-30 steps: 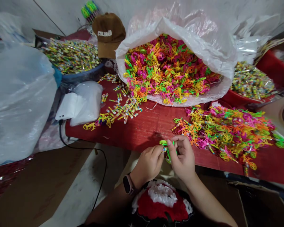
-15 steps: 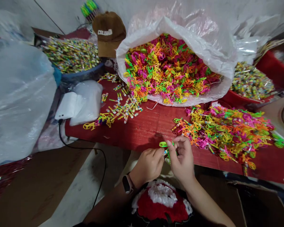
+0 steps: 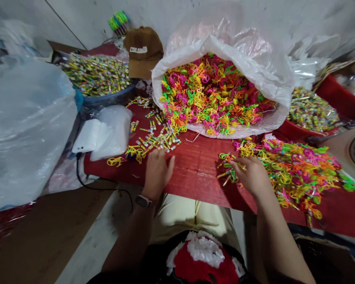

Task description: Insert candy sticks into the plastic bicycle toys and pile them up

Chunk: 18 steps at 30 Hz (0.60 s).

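My left hand [image 3: 158, 173] lies flat on the red table [image 3: 198, 169], holding nothing, just below scattered candy sticks [image 3: 161, 140] and tangled yellow plastic shapes [image 3: 135, 154]. My right hand [image 3: 251, 176] reaches to the right, its fingertips at a small cluster of green plastic pieces and candy sticks [image 3: 229, 167]. Beyond it spreads a loose pile of neon plastic shapes [image 3: 296, 169]. A white sack [image 3: 192, 49] lies folded open at the table's far side, full of pink, yellow, orange and green plastic shapes [image 3: 213, 92].
A blue basin of wrapped sticks [image 3: 97, 77] and a brown Colorado cap [image 3: 143, 51] stand at the back. A red basin [image 3: 312, 112] sits at the right. A white block with a black cable [image 3: 87, 136] and a large clear bag [image 3: 26, 130] lie to the left.
My hands have moved apart. The green piece they held together no longer shows in them. My left hand now lies on the table, and my right has moved right to the cluster.
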Each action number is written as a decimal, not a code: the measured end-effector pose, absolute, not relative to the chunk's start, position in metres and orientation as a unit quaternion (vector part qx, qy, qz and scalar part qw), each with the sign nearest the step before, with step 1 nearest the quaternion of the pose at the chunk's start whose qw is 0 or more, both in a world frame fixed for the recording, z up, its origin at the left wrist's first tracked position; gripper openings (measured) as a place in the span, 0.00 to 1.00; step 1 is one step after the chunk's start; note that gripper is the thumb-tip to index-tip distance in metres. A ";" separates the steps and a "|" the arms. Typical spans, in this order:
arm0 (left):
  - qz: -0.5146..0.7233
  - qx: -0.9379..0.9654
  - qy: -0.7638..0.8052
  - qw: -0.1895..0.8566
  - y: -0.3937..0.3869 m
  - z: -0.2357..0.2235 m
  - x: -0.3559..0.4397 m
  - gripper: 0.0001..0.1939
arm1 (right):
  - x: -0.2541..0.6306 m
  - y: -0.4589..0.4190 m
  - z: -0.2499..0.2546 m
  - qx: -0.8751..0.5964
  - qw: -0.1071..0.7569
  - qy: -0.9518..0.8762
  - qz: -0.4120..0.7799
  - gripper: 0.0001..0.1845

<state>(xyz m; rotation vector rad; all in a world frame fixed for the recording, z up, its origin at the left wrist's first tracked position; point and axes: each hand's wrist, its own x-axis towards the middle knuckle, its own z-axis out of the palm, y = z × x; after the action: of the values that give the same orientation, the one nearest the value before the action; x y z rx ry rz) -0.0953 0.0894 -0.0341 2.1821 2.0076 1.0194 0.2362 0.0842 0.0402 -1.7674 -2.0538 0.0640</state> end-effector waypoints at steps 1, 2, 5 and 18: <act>0.304 0.673 0.674 -0.028 0.101 -0.038 -0.107 0.19 | 0.236 0.091 0.045 -0.629 0.217 -0.746 -0.020 0.21; 0.279 0.662 0.694 -0.041 0.111 -0.042 -0.116 0.22 | 0.232 0.098 0.050 -0.620 0.223 -0.751 -0.050 0.21; 0.211 0.672 0.709 -0.042 0.130 -0.052 -0.128 0.24 | 0.205 0.136 0.066 -0.587 0.191 -0.785 -0.039 0.18; 0.200 0.738 0.644 -0.033 0.104 -0.052 -0.111 0.12 | 0.171 0.238 0.051 -0.630 0.062 -0.774 0.008 0.11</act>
<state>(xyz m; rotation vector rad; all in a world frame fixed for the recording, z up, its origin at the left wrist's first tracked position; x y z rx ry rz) -0.1110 0.1035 -0.0517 2.3682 2.0662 0.6417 0.1712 0.2378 0.0513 -1.9038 -2.3419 0.0249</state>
